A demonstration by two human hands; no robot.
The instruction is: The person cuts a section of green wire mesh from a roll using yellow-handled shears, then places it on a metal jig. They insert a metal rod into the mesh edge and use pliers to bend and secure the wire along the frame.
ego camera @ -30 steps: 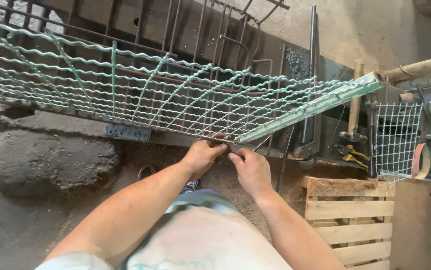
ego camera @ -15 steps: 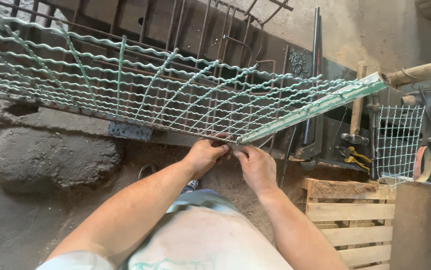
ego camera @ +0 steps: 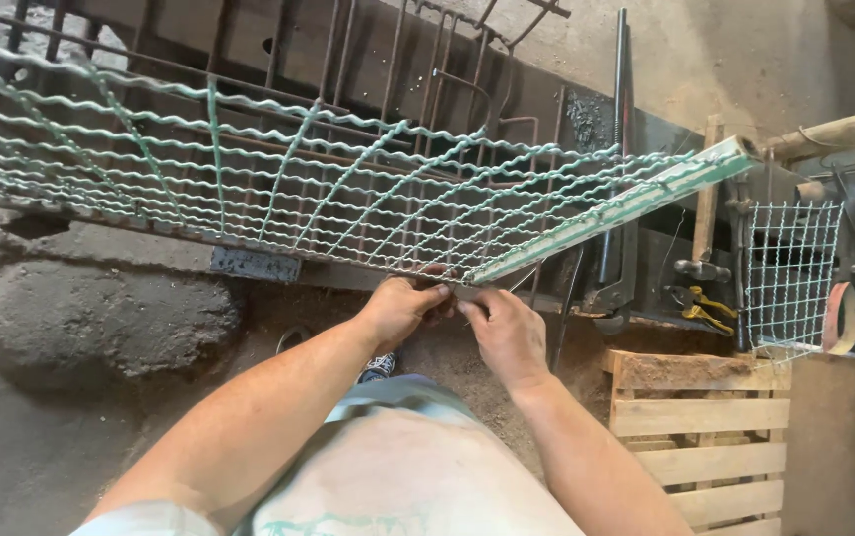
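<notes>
From the head camera, the person looks down over both bare forearms to a green crimped wire mesh panel (ego camera: 328, 199) that slopes across the upper half of the view, its pale green frame bar (ego camera: 626, 203) running down from the upper right to a near corner just above the hands. The left hand (ego camera: 399, 310) is at that corner with fingers curled and pinched on the mesh edge; the right hand (ego camera: 509, 333) sits just beside it, almost touching, its fingertips bent in on the same corner, though what they pinch is too small to tell. Behind the mesh stands a rusty metal rack (ego camera: 368, 60) of bars. To the right, a wooden pallet crate (ego camera: 700, 417) rests on the dirt floor, with yellow-handled pliers (ego camera: 700, 308) and a hammer (ego camera: 705, 223) above it, near a smaller mesh piece (ego camera: 789, 273).
</notes>
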